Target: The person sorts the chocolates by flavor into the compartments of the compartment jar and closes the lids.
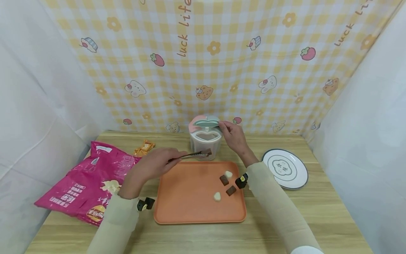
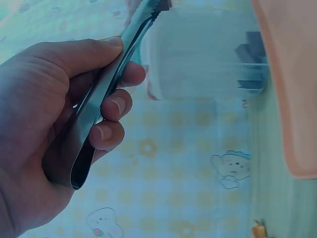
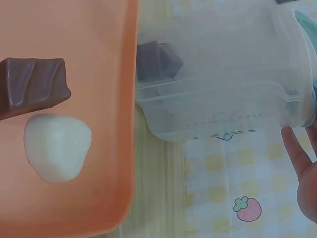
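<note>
My left hand (image 1: 158, 162) grips metal tongs (image 2: 91, 111), thumb on one side and fingers curled round the other. At their tips is a brown chocolate piece (image 1: 208, 152), in front of the translucent container (image 1: 197, 144). The container's green lid (image 1: 206, 123) is raised, and my right hand (image 1: 234, 137) pinches its right edge. Brown chocolate pieces (image 3: 153, 60) show through the container's wall at the bottom in the right wrist view. On the orange tray (image 1: 187, 197) lie brown chocolates (image 1: 224, 180) and white heart-like pieces (image 1: 217, 196).
A magenta snack bag (image 1: 79, 180) lies at the left, with small orange packets (image 1: 144, 147) behind it. A white plate with a dark rim (image 1: 296, 180) is at the right. Behind the container hangs a yellow checked cloth (image 1: 190, 77).
</note>
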`<action>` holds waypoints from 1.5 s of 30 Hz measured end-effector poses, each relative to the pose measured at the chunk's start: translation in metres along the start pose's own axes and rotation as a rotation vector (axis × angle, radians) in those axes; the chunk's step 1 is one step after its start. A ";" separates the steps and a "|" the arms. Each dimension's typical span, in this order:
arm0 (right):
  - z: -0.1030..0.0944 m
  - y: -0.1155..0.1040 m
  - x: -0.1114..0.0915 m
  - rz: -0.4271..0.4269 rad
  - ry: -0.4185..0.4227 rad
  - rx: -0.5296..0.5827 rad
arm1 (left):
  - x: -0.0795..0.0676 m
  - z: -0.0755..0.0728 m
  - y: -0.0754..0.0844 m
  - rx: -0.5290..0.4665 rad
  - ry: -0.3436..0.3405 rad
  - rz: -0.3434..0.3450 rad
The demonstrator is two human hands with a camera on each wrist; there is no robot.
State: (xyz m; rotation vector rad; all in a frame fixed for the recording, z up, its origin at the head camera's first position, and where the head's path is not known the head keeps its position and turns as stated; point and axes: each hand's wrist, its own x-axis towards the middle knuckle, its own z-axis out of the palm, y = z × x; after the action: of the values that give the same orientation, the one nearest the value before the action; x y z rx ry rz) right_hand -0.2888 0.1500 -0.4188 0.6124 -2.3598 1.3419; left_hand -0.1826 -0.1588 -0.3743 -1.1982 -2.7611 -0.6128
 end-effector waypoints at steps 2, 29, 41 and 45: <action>0.000 0.000 0.000 -0.004 0.001 -0.001 | 0.003 -0.004 0.000 0.009 0.023 0.006; 0.001 0.000 -0.001 -0.021 0.003 0.003 | 0.038 -0.022 -0.019 0.130 0.107 0.026; 0.001 0.000 -0.001 -0.029 0.009 0.019 | 0.039 -0.020 -0.019 0.102 0.079 -0.015; 0.001 0.001 -0.001 -0.024 0.007 0.021 | 0.038 -0.019 -0.019 0.106 0.069 -0.018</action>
State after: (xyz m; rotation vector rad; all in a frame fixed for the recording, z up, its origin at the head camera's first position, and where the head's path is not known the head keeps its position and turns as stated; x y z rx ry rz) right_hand -0.2883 0.1498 -0.4201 0.6390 -2.3284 1.3585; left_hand -0.2241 -0.1515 -0.3546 -1.1098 -2.7129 -0.4931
